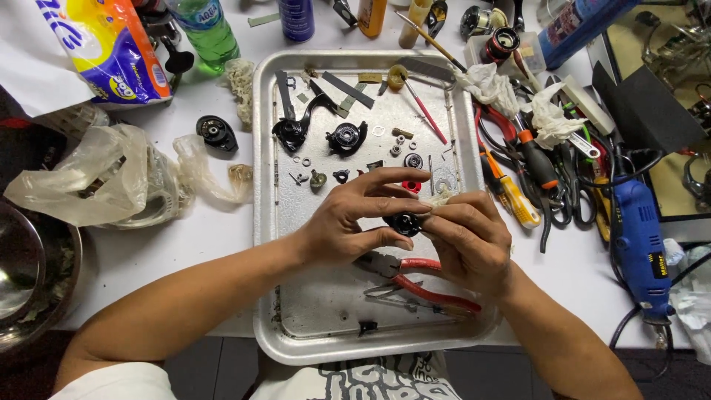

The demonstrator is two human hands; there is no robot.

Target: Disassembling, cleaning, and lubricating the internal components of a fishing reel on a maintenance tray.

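Over a cluttered white bench [185,244] and metal tray [311,326], our left hand [344,222] and right hand [466,241] both pinch a small round black part [405,223]; its axis we cannot tell.

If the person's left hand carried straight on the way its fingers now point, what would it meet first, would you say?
The left hand points right, across the small round black part it pinches. First in line is the right hand, whose fingers hold that same part; they seem level, though depth is unclear.
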